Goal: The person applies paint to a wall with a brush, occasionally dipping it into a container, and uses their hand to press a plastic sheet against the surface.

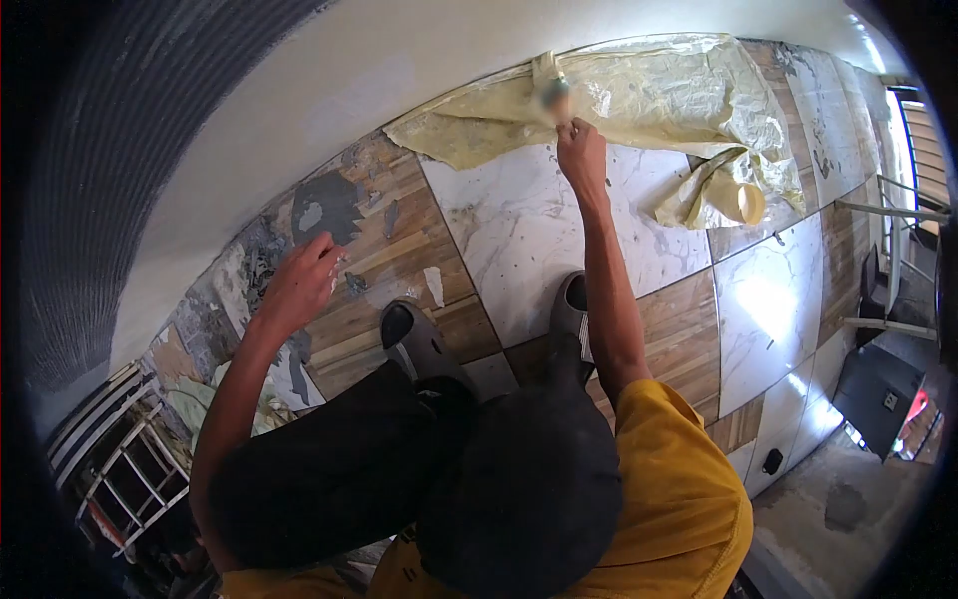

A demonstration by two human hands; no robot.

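My right hand [581, 150] is closed round the handle of what looks like a paintbrush [562, 108], partly blurred, its head pointing at the foot of the wall. Beneath the brush, a crumpled, yellowish translucent sheet [659, 95] covers the floor along the wall. A tan roll [750, 204], perhaps tape, lies at the sheet's bunched right end. Over the stained floor to the left, my left hand [302, 283] hovers with its fingers curled together; pale smudges show at the fingertips, and I cannot make out whether anything is between them.
A pale wall [399, 60] curves along the far side. Wood-look and white marble-look tiles [778, 290] carry grey splatters. My shoes [419, 339] stand on them. Metal rungs [140, 469] show at lower left, a white metal frame [893, 250] and a dark panel [878, 399] at right.
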